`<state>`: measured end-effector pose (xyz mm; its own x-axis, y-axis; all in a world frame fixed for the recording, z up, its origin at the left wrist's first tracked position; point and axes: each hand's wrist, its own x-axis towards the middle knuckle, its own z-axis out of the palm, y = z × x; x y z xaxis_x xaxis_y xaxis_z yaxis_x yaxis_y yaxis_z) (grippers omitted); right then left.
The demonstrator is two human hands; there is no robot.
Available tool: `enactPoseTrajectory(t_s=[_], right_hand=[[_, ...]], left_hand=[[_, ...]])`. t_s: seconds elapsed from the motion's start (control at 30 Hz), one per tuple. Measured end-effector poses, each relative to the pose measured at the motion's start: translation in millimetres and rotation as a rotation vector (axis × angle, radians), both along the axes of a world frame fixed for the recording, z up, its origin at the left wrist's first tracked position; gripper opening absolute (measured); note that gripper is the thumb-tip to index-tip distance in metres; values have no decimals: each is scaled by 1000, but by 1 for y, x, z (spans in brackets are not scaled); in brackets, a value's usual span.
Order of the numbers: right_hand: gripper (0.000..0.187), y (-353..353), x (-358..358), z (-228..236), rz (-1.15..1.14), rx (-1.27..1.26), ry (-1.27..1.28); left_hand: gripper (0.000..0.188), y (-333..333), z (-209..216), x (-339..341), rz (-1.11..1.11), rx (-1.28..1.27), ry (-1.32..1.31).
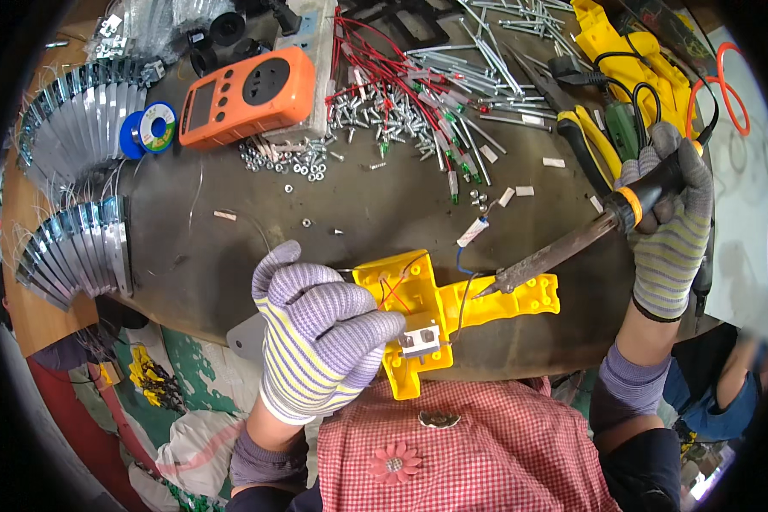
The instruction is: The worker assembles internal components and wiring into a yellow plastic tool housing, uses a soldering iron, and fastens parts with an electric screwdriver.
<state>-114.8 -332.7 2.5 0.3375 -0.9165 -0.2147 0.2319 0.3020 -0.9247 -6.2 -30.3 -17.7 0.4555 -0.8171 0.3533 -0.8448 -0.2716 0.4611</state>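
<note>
A yellow plastic half-shell housing [478,311] lies open side up near the bench's front edge, thin red and dark wires inside it. A small white block with two dark square spots [420,340] sits in its wide part. My gloved left hand [320,328] is closed at the housing's left side, fingertips against the block; the grip is partly hidden. Under that hand a grey metal plate [247,337] pokes out. My gloved right hand [674,222] grips the dark handle of a soldering iron [559,253], its tip over the housing's narrow arm. Beside it lies a small white part with a blue wire [473,231].
An orange multimeter [247,98], a solder spool [156,128] and fanned metal blades [81,115] are at left. Loose screws [375,115], red wires [375,51] and long bolts [486,51] cover the back. Yellow-handled pliers [593,145] and yellow housings [631,51] lie at right.
</note>
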Motion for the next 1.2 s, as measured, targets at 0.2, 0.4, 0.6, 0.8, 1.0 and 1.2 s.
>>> enactPoseTrajectory(t_s=[0.2,0.4,0.6,0.8,1.0,1.2], right_hand=[[34,-18,-16,-12,173,-14,-58],[34,-12,-15,-14,141,-57,-66],[34,-26,-18,-15,292,17,-65],[33,-24,-20,-13,291,10,-49],[31,-20,-16,-12,224,29,-26],[33,-25,-20,-13,361,19,-90]], left_hand=[[13,-3,3,-2,-3,-44,-22],[27,1,-2,0,-5,-15,-18],[26,1,0,-1,1,-5,-16],[26,0,0,-1,-5,-15,-22],[12,-5,3,-3,-13,-31,-24],[12,-5,4,-1,-19,-34,-32]])
